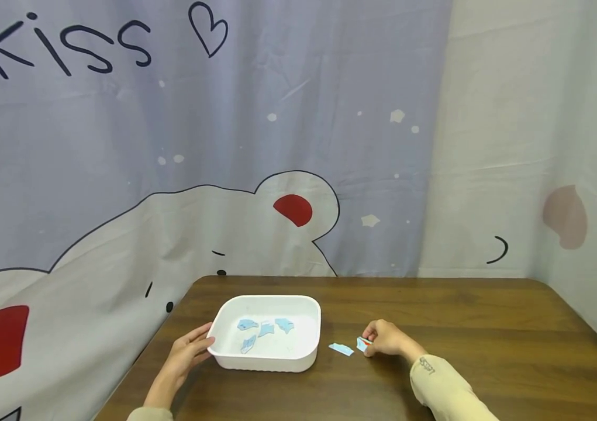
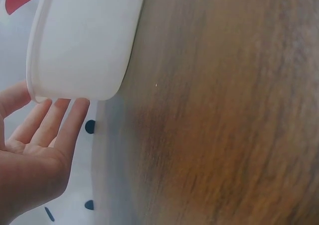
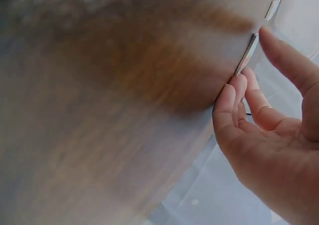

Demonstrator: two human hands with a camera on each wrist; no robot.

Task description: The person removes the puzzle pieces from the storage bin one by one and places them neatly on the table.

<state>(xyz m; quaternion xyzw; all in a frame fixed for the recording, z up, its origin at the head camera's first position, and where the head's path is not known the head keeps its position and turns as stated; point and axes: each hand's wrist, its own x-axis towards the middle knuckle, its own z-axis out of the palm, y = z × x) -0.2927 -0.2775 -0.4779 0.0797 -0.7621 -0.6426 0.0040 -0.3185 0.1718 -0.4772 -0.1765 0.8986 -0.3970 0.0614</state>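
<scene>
A white plastic tray (image 1: 313, 318) stands on the wooden table and holds several light blue paper scraps (image 1: 265, 330). My left hand (image 1: 200, 345) rests against the tray's left wall with its fingers straight. The left wrist view shows those fingers (image 2: 56, 116) touching the tray's outer wall (image 2: 84, 41) just below the rim. To the right of the tray, my right hand (image 1: 369, 342) pinches a small blue and red paper scrap (image 1: 362, 344) lying on the table. In the right wrist view the thin scrap (image 3: 247, 53) sits between thumb and fingers. Another blue scrap (image 1: 341, 349) lies loose between tray and hand.
The brown table (image 1: 487, 351) reaches the right and the back, where a printed curtain (image 1: 224, 175) with a bear picture hangs. The table's left edge (image 1: 135, 362) runs close by my left hand. A second scrap (image 3: 272, 9) shows far off in the right wrist view.
</scene>
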